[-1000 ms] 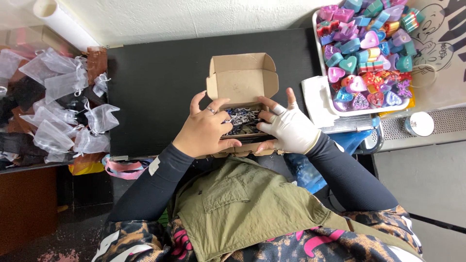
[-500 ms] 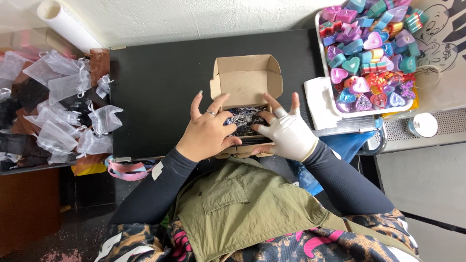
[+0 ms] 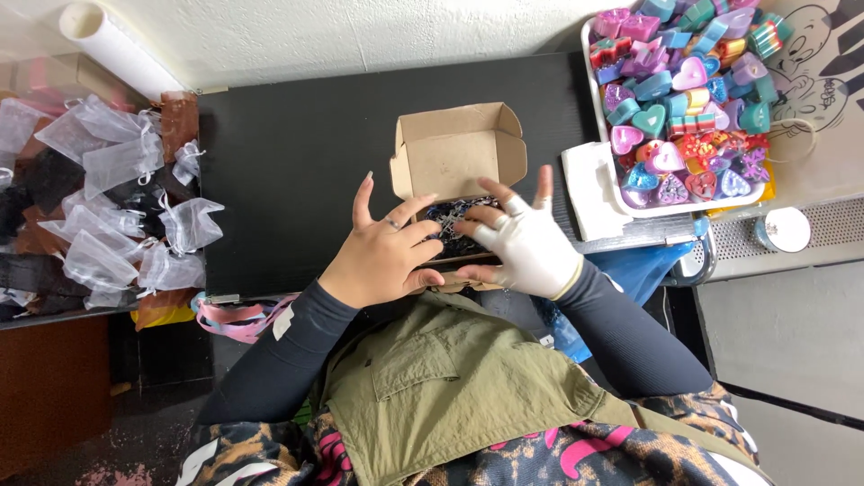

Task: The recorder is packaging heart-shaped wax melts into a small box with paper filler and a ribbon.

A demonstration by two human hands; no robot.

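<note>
I see left hand [image 3: 382,256] and right hand [image 3: 529,247], white-gloved, both over small cardboard box [image 3: 457,171], lid flap up. Fingers spread, pressing dark shredded filler [image 3: 450,220] inside box; nothing gripped. Box between hands, on black table [image 3: 297,162]. Tray of coloured heart soaps [image 3: 684,99] beyond right hand. Pile of sheer pouches [image 3: 99,207] well left of left hand.

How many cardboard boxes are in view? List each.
1: the open cardboard box on the black table, under the left hand and gloved right hand. Others may be hidden.
</note>
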